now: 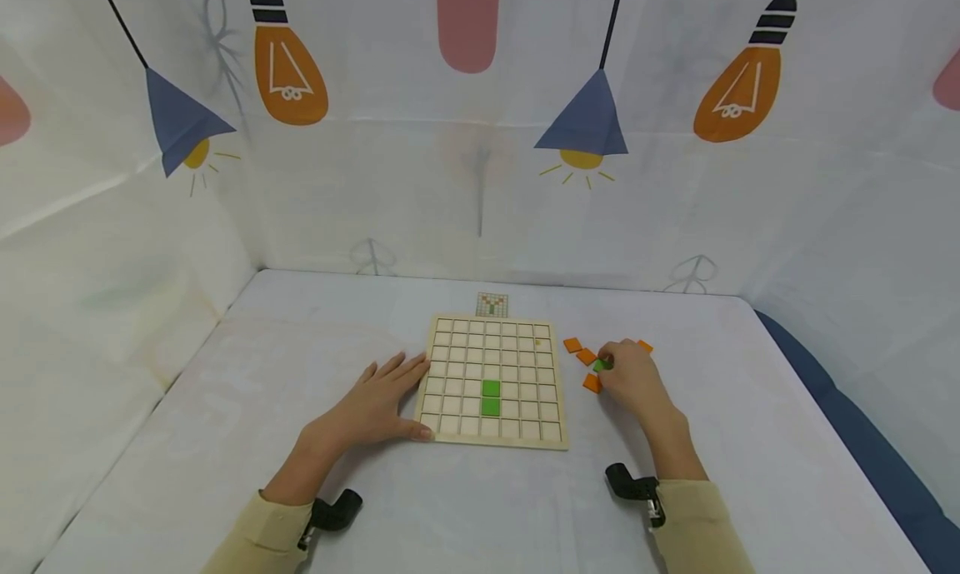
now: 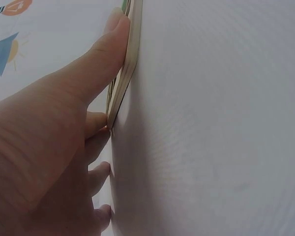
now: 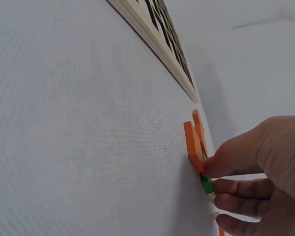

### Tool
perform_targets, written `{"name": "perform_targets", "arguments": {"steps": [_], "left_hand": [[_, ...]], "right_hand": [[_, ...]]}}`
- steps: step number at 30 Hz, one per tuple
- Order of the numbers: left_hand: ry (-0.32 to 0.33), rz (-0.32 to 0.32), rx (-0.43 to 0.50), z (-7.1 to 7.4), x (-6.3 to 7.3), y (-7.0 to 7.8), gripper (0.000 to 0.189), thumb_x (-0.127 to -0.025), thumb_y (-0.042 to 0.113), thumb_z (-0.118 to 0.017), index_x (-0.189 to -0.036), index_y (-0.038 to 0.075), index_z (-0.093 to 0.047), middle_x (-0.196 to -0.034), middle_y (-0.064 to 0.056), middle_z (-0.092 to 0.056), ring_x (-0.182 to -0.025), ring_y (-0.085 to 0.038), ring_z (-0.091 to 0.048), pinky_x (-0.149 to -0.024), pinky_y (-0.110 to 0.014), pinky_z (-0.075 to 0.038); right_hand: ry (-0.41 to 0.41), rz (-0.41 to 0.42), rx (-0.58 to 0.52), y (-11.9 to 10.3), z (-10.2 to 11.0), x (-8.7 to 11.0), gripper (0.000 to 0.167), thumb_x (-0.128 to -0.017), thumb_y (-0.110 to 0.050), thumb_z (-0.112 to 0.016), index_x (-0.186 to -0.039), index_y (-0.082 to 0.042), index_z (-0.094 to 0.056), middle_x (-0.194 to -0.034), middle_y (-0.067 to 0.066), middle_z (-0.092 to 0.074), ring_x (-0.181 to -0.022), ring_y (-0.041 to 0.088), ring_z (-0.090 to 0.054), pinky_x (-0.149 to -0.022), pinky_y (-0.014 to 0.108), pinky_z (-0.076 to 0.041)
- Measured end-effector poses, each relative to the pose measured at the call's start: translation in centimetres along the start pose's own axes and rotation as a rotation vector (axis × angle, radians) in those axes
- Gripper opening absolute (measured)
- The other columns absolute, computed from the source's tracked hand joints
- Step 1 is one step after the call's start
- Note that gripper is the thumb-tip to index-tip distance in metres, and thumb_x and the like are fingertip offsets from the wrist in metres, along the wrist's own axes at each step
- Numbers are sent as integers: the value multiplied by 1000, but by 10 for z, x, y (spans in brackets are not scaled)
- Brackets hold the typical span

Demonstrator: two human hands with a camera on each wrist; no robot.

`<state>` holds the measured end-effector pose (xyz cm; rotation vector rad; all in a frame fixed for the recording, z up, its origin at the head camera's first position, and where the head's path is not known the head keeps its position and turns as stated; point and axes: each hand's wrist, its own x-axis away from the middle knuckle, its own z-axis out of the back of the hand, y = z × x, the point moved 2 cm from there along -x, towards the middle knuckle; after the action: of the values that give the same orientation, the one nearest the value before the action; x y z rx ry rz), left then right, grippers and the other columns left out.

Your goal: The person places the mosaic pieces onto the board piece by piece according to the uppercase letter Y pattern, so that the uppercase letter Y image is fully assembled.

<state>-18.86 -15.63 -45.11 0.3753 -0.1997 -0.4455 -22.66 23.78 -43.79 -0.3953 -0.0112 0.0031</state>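
A square wooden grid board [image 1: 492, 444] lies flat on the table, with two green square tiles [image 1: 491, 397] set one above the other in its cells. Spread along the board's left edge is my left hand [image 1: 378, 403], thumb at the near corner and fingers fairly straight. In the left wrist view the thumb [image 2: 105, 59] lies against the board's side [image 2: 130, 59]. Right of the board, my right hand [image 1: 633, 378] pinches a green tile [image 1: 601, 365] between thumb and fingers. The right wrist view shows this green tile [image 3: 206, 184] at the fingertips, beside an orange tile [image 3: 192, 146].
Loose orange tiles [image 1: 573, 345] lie around the right hand, one [image 1: 592, 382] just nearer to me and another [image 1: 646, 346] behind the hand. A small patterned card [image 1: 492, 305] sits beyond the board's far edge. White cloth covers the table [image 1: 480, 507].
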Motion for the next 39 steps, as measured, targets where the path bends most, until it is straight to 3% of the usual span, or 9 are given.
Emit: {"name": "perform_targets", "arguments": {"steps": [9,39], "left_hand": [[0,-5,-8,1,-1,0,114,-72,71,-73,-159,14,-26,-166,-2,-24,-155,-37,-14,-120,-68,-14],[4,-5,1,0,-1,0,113,-73,70,-73,-158,14,-27,-166,-3,-25,-154,-38,-16,-119,-68,-14]], "right_hand": [[5,-3,21,0,-3,-2,35,-79,-6,-69,-113,2,-67,-99,18,-62,-84,26,-55,-72,38,-50],[96,75,-9,-9,0,1,28,-80,-7,-65,-107,-2,-67,-101,17,-61,-84,26,-52,-69,37,-47]]}}
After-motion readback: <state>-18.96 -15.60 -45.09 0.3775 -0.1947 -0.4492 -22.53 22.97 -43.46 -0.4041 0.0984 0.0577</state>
